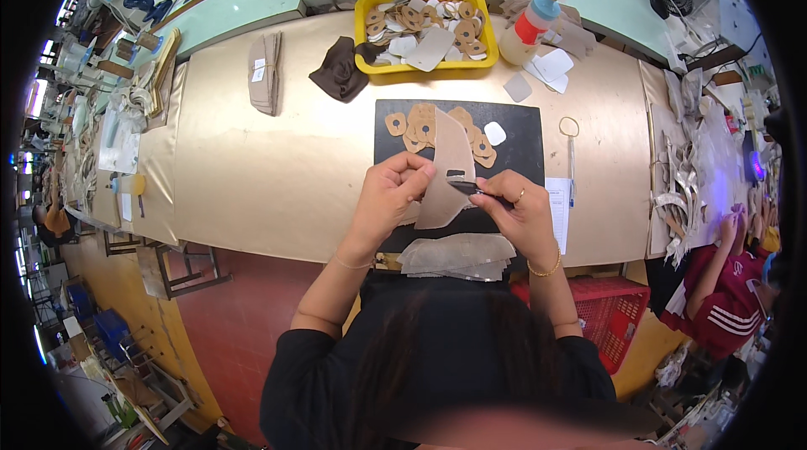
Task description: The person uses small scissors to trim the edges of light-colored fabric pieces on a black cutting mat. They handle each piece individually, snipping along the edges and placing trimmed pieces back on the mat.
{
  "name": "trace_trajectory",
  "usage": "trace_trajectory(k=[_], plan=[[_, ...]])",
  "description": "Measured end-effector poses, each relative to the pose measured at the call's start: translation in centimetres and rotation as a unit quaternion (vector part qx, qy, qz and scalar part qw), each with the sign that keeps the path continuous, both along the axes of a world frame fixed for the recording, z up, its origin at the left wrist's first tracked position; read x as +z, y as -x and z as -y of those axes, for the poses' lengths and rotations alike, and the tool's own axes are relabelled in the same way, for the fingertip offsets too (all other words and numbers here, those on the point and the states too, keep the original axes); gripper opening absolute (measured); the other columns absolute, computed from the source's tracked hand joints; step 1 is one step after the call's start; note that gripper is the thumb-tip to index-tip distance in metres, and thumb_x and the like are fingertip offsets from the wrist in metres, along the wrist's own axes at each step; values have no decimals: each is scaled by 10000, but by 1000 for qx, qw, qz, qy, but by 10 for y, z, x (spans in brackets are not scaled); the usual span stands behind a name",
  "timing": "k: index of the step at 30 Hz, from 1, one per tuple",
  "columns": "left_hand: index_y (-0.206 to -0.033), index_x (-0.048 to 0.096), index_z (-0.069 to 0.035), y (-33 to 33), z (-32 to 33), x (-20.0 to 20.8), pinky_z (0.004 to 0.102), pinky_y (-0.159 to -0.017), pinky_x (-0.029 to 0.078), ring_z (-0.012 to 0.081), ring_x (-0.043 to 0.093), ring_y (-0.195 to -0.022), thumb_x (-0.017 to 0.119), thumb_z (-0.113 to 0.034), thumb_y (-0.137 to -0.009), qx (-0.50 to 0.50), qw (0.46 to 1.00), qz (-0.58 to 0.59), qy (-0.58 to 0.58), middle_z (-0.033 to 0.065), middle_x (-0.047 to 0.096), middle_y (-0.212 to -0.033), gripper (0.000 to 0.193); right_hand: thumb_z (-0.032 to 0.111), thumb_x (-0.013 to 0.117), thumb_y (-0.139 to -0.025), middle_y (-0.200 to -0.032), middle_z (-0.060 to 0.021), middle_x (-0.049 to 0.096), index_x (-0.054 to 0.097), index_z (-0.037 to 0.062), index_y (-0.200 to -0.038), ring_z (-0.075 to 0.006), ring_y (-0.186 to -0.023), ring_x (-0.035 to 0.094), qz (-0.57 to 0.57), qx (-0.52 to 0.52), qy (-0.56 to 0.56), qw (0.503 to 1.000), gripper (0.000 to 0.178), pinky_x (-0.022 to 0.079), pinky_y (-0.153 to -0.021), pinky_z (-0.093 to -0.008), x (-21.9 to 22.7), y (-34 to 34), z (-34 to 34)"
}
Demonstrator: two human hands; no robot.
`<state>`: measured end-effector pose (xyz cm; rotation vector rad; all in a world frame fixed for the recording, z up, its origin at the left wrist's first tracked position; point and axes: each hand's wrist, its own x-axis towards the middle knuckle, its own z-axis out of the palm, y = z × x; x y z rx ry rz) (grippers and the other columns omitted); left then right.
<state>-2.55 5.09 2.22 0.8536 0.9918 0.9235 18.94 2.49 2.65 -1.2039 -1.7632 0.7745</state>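
Observation:
My left hand (385, 198) pinches the left edge of a beige curved piece of leather or fabric (451, 137), held up over a black mat (519, 168). A small rectangular slot is cut through the piece near its right edge. My right hand (523, 213) grips a small dark pointed tool (461, 187), its tip against the piece just below the slot; whether it is a knife or snips I cannot tell. Behind the piece lie several tan rounded patches (418, 124) with dark holes and one white patch (494, 133). Overlapping greyish-beige pieces (458, 255) lie at the table's near edge.
A yellow tray (420, 69) full of patches stands at the back, beside a blue-capped bottle (530, 30). Left of it lie a dark brown cloth (340, 70) and a beige bundle (265, 76). Paper (557, 213) lies right; a red crate (609, 315) stands below. Another person (714, 290) works far right.

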Motion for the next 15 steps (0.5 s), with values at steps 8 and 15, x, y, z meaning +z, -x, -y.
trace_trajectory(k=[8,15], plan=[[-901,589,-44,-5,1,-8,185,-624,414,36,523,-652,613,-125,-943,35,998,50,-16,10,640,-829,94,-21,766,-755,-814,-95,650,665,-30,-918,-145,-705,611,-41,-36,-18,998,192,484,-616,-256,0,-3,-3],[-863,550,-58,-2,5,-13,162,-574,338,-1,439,-639,609,-103,-928,0,994,104,14,-16,607,-839,98,99,810,-706,-813,-104,678,665,7,-880,-244,-702,640,-5,-20,-8,1000,244,494,-647,-310,1,-5,-6]])
